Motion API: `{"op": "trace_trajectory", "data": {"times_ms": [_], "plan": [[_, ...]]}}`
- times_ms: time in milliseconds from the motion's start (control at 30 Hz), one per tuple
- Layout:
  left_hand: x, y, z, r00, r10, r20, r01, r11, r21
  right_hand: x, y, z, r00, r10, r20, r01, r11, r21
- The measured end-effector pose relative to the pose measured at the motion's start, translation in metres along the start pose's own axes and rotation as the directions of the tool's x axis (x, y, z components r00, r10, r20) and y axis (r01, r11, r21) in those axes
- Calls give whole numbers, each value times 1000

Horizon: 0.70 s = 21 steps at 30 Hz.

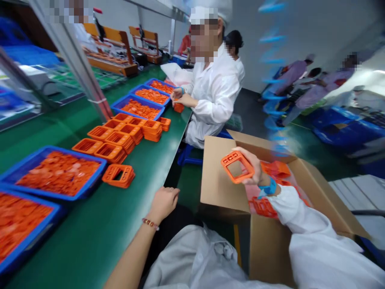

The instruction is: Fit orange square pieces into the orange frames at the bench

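Observation:
My right hand (255, 165) is closed on an orange plastic frame (237, 179) with a large square opening, held over an open cardboard box (221, 176). More orange parts (264, 206) lie inside that box in clear plastic. My left hand (165, 202) rests at the table's front edge with its fingers together and bent; what they hold, if anything, is hidden. A small stack of orange frames (128, 180) stands on the green table (120, 224), left of my left hand. Behind it are several more stacks of orange frames (110, 150).
Blue trays (75, 196) of small orange pieces line the table. A co-worker in white (213, 88) sits farther along, hands over the table edge. A metal post (81, 60) rises at the left. Blue coiled hose (273, 96) hangs beyond the box.

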<state>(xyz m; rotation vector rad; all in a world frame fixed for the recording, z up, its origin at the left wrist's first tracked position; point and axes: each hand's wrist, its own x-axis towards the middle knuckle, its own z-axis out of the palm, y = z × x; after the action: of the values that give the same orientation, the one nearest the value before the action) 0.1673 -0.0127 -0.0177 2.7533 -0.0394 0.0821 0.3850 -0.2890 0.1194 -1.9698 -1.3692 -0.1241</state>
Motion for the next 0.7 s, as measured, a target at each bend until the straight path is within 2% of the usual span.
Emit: {"op": "trace_trajectory", "data": {"times_ms": [67,167,233,333,433,533,567,633,700], "plan": [[-1,1,0,999,-10,-38,7,998,-60,17,-19,19,992,-115,55,112,992,65],[-7,2,0,994,-63,-87,53,992,-114,43,-42,46,951,-279,135,254,951,179],[-14,3,-1,989,-101,-106,86,988,-130,60,-53,65,896,-404,187,362,906,220],[-30,6,-1,986,-122,-113,106,985,-137,81,-66,97,798,-527,294,500,850,168],[-45,13,4,989,-118,-91,108,987,-116,94,-91,135,683,-583,440,629,775,52],[-58,22,15,992,-109,-64,105,992,-67,100,-134,173,532,-604,593,774,631,-52],[-62,25,20,994,-99,-43,97,995,-38,102,-150,186,496,-589,638,805,587,-85],[-68,28,28,997,-78,12,78,997,21,105,-184,210,458,-557,693,847,510,-151],[-74,30,34,997,-69,45,66,996,53,110,-213,235,451,-555,699,875,429,-224]]}}
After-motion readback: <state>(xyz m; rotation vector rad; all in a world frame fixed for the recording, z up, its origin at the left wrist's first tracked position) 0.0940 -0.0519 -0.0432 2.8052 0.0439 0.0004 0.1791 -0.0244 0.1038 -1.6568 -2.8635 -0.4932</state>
